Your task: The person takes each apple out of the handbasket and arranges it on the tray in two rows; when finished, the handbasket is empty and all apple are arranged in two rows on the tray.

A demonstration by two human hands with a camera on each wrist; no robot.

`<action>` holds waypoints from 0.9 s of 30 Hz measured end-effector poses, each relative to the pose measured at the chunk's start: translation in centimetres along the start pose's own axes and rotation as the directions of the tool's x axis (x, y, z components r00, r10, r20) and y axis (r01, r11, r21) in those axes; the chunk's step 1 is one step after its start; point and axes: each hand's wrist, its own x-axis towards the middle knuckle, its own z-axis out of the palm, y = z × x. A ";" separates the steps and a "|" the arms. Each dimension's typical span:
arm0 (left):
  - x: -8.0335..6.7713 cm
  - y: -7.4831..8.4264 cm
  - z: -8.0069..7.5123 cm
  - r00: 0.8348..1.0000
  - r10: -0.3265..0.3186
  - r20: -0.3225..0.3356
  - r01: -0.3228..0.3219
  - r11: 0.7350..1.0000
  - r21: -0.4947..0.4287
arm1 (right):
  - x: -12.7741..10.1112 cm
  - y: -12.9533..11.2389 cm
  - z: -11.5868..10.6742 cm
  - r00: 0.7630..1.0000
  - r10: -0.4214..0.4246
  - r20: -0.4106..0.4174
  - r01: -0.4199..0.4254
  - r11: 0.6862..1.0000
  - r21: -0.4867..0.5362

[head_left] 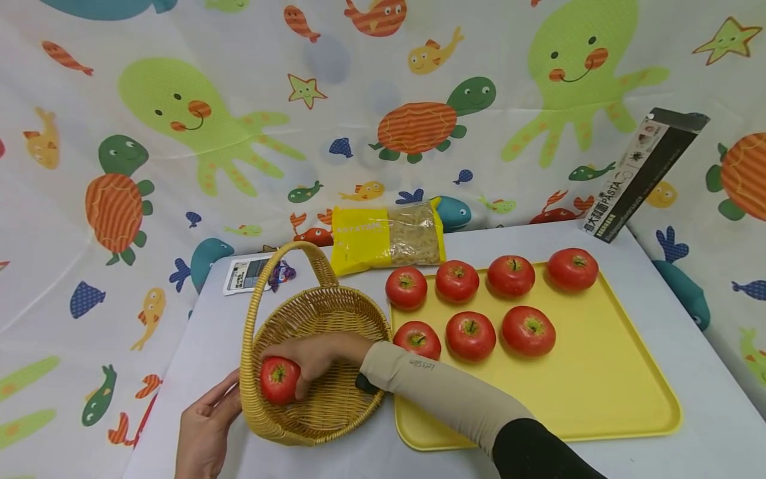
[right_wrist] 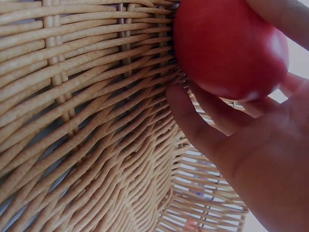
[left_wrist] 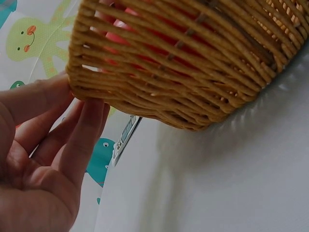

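Note:
In the head view my right hand (head_left: 311, 356) reaches down into a round wicker basket (head_left: 323, 296) with a tall handle. It holds a red apple (head_left: 278, 380) against the basket's left inner wall. The right wrist view shows fingers and thumb round that apple (right_wrist: 231, 48), close to the weave. My left hand (head_left: 206, 422) is outside the basket at its left, fingertips touching the edge. From the left wrist, the fingers of this hand (left_wrist: 48, 159) look fairly straight against the wicker (left_wrist: 169, 87), and red shows through the gaps.
Right of the basket lies a yellow tray (head_left: 610, 386) with several red apples (head_left: 470, 336) in two rows. Behind stand a yellow pasta bag (head_left: 362, 236) and a leaning black pasta box (head_left: 646, 173). A small white packet (head_left: 242, 276) lies at back left. A patterned cloth hangs behind.

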 end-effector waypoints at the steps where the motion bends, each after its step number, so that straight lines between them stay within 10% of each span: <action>1: 0.0 0.0 0.0 1.000 0.007 0.001 -0.007 1.000 -0.004 | 0.0 0.0 0.0 1.000 0.001 -0.002 -0.001 1.000 -0.003; 14: 0.0 0.1 0.0 1.000 -0.014 -0.005 0.014 1.000 0.021 | -0.4 -0.8 -0.5 0.989 -0.039 -0.142 0.040 0.999 0.003; 27: 0.1 0.0 0.1 1.000 -0.017 -0.008 0.017 1.000 0.004 | -6.0 -3.1 -1.9 0.906 -0.010 -0.424 -0.001 1.000 -0.027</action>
